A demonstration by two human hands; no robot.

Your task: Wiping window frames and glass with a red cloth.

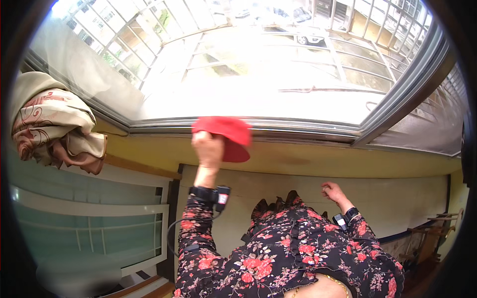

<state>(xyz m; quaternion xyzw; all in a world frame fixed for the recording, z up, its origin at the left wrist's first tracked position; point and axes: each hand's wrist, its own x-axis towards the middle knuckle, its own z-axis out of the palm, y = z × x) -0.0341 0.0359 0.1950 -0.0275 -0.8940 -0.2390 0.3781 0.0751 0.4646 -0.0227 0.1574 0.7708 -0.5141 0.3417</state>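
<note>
My left hand (208, 149) is raised in front of the window, its fingers closed on a red cloth (231, 136), whose shape is slightly blurred. The cloth lies over or just in front of the metal window track (298, 126); whether it touches the track I cannot tell. Lower and to the right, my right hand (333, 192) hangs beside my body with its fingers loosely curled. No object shows in it. Both wrists carry black straps with small devices.
A patterned curtain (56, 119) is bunched at the left of the window. Metal bars (335, 67) stand outside. A glazed white-framed door or panel (89, 205) is at lower left, a yellow sill (298, 154) below the track, and a wooden rack or chair (428, 234) at far right.
</note>
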